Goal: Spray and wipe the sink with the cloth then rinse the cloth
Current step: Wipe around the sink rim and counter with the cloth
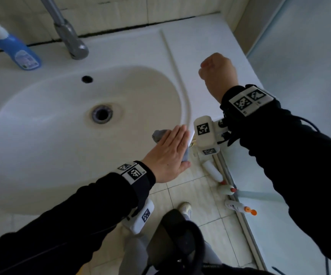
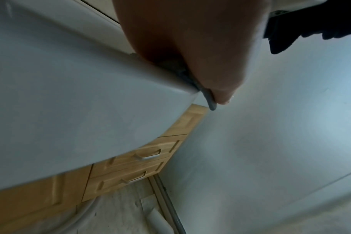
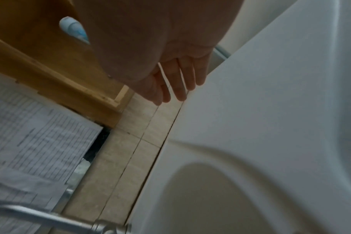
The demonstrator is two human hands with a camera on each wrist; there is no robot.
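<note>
The white sink (image 1: 41, 124) fills the left of the head view, its drain (image 1: 101, 113) in the middle. My left hand (image 1: 170, 149) lies flat with straight fingers on a grey cloth (image 1: 157, 134) and presses it onto the sink's front right rim. In the left wrist view the thumb (image 2: 220, 88) holds the cloth's edge (image 2: 210, 105) against the sink's outer edge (image 2: 130, 95). My right hand (image 1: 218, 74) hovers over the counter to the right of the basin and holds nothing. Its fingers (image 3: 180, 90) hang loosely. A blue cleaner bottle (image 1: 17, 50) stands at the back left.
A grey faucet (image 1: 71, 40) rises behind the basin. Several bottles (image 1: 213, 171) lie on the tiled floor by a shower door rail (image 1: 230, 181). Frosted glass (image 1: 303, 76) stands at the right. Wooden drawers (image 2: 130, 166) sit under the sink. My foot (image 1: 186, 209) is below.
</note>
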